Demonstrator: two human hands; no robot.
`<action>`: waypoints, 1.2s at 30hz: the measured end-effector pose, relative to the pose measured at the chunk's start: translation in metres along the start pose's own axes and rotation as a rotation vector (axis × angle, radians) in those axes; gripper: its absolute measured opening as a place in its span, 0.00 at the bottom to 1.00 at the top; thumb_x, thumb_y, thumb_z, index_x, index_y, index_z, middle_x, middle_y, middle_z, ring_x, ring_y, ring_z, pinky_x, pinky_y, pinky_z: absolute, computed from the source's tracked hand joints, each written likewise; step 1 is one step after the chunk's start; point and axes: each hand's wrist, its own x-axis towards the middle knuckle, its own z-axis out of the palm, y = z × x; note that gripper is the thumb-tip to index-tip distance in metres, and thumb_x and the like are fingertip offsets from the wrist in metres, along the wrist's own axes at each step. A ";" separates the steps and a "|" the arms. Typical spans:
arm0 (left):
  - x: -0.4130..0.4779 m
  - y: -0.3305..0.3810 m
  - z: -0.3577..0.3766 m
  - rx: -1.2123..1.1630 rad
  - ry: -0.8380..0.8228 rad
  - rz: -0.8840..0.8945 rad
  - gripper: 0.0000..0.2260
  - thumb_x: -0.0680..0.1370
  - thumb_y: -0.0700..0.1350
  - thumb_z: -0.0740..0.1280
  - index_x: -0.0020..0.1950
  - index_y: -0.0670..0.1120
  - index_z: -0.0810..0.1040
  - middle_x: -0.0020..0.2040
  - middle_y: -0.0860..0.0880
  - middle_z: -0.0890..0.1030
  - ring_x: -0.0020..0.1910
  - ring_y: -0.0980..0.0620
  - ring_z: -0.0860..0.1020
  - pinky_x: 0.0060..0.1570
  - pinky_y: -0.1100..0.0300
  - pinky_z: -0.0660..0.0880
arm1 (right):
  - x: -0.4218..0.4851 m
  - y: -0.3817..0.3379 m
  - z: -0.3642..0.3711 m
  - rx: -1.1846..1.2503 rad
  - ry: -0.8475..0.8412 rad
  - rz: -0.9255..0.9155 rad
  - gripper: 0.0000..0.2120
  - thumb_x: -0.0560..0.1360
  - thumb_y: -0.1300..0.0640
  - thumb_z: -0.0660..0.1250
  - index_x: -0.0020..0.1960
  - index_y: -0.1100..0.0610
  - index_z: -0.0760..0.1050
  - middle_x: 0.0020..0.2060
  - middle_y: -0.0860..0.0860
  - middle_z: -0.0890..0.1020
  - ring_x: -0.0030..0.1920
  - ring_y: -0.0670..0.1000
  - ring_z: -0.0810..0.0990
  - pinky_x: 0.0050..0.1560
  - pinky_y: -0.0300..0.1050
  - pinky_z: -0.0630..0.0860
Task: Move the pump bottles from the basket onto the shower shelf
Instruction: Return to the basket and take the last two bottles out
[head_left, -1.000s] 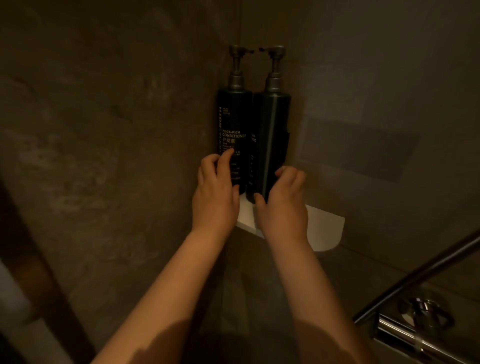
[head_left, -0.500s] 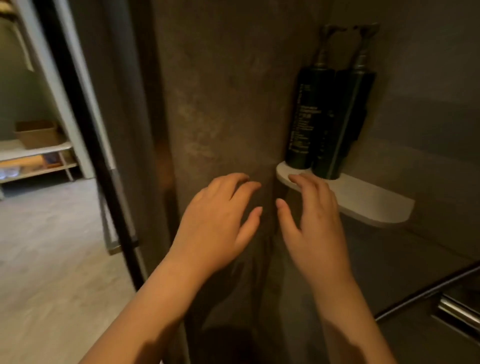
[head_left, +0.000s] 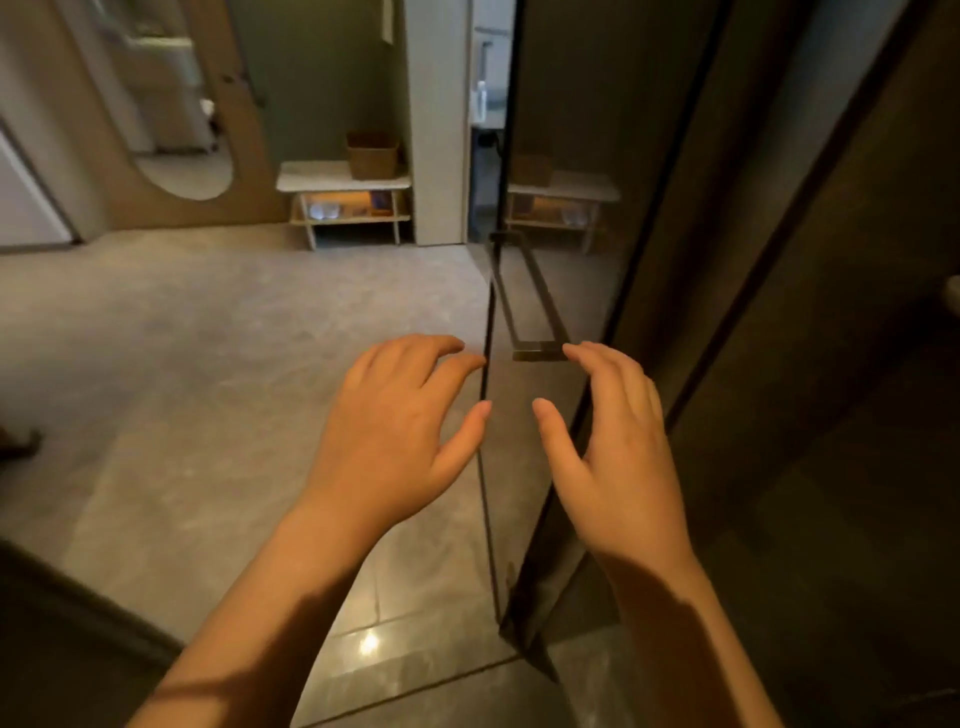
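Both your hands are empty. Left hand (head_left: 395, 421) and right hand (head_left: 613, 441) hang out in front, palms down, fingers loosely spread, gripping nothing.

No pump bottles are in view, and no shower shelf that I can make out. The woven basket (head_left: 372, 156) sits on the white bench (head_left: 327, 182) across the tiled floor (head_left: 208, 338), well apart from you. It's too far and too blurred to tell what's inside.

My read on the step: this is the transit leg, heading out of the shower toward the basket for a pickup. I can't judge progress on the shelf side from here.

The glass door (head_left: 566, 104) stands edge-on between your hands. Your left fingertips are just beside its edge, and your right fingertips are just beside the lower end of the dark door handle (head_left: 540, 355). I can't tell whether either is touching.

What the next move calls for:
- Clear the door edge first, since the pane runs right through your reach line.
- Cross the floor to the bench and look into the basket before committing a hand.
- If bottles are there, grip round the body, not the pump head, and keep them upright.

Don't steer by the bench and basket seen in the glass. That's a reflection, and the real ones are left of the pillar.
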 end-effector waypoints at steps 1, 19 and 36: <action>-0.011 -0.013 -0.006 0.024 0.000 -0.040 0.18 0.77 0.54 0.58 0.59 0.45 0.77 0.56 0.46 0.78 0.56 0.46 0.75 0.56 0.53 0.66 | -0.002 -0.010 0.012 0.014 -0.031 -0.015 0.23 0.77 0.44 0.58 0.71 0.49 0.63 0.68 0.45 0.66 0.69 0.43 0.61 0.65 0.38 0.60; 0.010 -0.193 0.003 0.263 -0.106 -0.533 0.21 0.79 0.55 0.56 0.70 0.48 0.69 0.67 0.47 0.72 0.66 0.48 0.69 0.62 0.53 0.62 | 0.128 -0.050 0.192 0.126 -0.249 -0.158 0.27 0.77 0.49 0.63 0.73 0.53 0.62 0.72 0.51 0.65 0.72 0.49 0.60 0.67 0.42 0.59; 0.200 -0.341 0.109 0.235 -0.083 -0.577 0.23 0.79 0.54 0.58 0.72 0.47 0.66 0.68 0.46 0.71 0.64 0.46 0.70 0.58 0.52 0.67 | 0.372 -0.003 0.331 0.178 -0.304 -0.110 0.25 0.78 0.47 0.60 0.73 0.50 0.59 0.72 0.48 0.63 0.72 0.48 0.61 0.68 0.46 0.64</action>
